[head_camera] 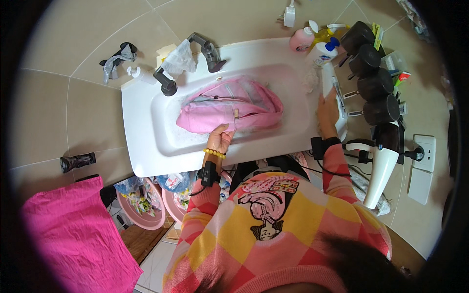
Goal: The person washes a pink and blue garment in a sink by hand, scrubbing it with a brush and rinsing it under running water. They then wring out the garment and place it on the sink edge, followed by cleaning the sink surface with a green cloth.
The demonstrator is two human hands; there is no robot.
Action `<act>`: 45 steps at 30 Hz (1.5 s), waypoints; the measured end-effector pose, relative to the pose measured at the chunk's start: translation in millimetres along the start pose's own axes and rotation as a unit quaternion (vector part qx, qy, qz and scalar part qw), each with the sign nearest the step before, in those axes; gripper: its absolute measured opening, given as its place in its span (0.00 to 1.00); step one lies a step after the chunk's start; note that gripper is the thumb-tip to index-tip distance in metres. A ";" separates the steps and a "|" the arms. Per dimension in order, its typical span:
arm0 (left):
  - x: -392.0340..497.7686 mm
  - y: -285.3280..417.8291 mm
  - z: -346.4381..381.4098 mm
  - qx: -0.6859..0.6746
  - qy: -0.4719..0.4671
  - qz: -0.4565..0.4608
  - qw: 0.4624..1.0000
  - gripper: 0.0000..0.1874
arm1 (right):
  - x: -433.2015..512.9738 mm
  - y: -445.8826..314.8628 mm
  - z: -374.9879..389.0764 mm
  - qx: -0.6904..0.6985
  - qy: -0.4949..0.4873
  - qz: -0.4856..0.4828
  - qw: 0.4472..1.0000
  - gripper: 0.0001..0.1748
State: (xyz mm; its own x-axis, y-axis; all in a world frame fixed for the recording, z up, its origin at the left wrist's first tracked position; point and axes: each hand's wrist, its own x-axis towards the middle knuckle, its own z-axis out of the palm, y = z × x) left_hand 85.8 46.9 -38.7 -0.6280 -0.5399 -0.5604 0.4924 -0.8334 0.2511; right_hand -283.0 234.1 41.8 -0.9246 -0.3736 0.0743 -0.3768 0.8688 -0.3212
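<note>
A wet pink fabric bag with zippers [209, 115] lies in soapy water in the white sink [143, 154]. My left hand [221, 139], wearing a yellow bead bracelet, pinches the bag's near edge between thumb and fingers. Over at the sink's right rim, my right hand [327, 111] reaches down beside a long white plastic item [340, 106]. Its fingers point away from me and partly cover that item, so whether they grip it is unclear. A pale mesh puff [310, 80] sits on the rim just beyond this hand.
A dark faucet [210, 55] with a cloth [179, 60] over its arm rises behind the basin. Pump bottles [302, 39] crowd the far right corner. Black wall-mounted cups [370, 86] and a white hair dryer [381, 175] line the right. Pink basins [146, 219] stand below left.
</note>
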 end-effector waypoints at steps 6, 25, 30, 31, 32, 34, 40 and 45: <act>-9.6 0.8 8.2 0.057 0.021 0.027 0.998 0.11 | 20.1 33.7 10.2 -0.068 0.041 0.007 0.997 0.38; -50.0 15.0 78.2 0.158 0.053 0.160 0.973 0.04 | -69.3 -155.2 44.1 0.300 -0.293 -0.530 0.737 0.13; -53.2 46.3 82.1 0.241 0.001 0.236 0.941 0.07 | -37.9 -200.5 3.8 0.297 -0.281 -0.532 0.742 0.12; -53.5 52.6 77.2 0.273 -0.018 0.245 0.930 0.08 | -32.0 -208.2 -3.0 0.311 -0.282 -0.536 0.732 0.12; -55.5 59.7 70.5 0.343 0.022 0.202 0.917 0.11 | -27.8 -213.7 -9.5 0.319 -0.297 -0.533 0.725 0.12; -60.6 64.7 56.7 0.474 0.065 0.123 0.870 0.17 | -22.6 -226.0 -18.4 0.346 -0.319 -0.536 0.701 0.12; -72.2 31.3 54.8 0.146 -0.110 0.079 0.980 0.34 | -56.3 -231.4 -16.1 0.307 -0.199 -0.615 0.698 0.11; -53.9 38.1 74.9 0.094 -0.054 -0.006 0.994 0.36 | -101.2 -198.2 12.1 0.271 -0.244 -0.658 0.659 0.11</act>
State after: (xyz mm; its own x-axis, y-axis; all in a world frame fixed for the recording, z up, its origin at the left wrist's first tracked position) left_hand 93.3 35.4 60.2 -0.6990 -0.5309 -0.4791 0.3691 -0.8417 0.3942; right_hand -114.1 95.8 86.5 0.3593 -0.8629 0.3555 -0.6373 -0.5051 -0.5820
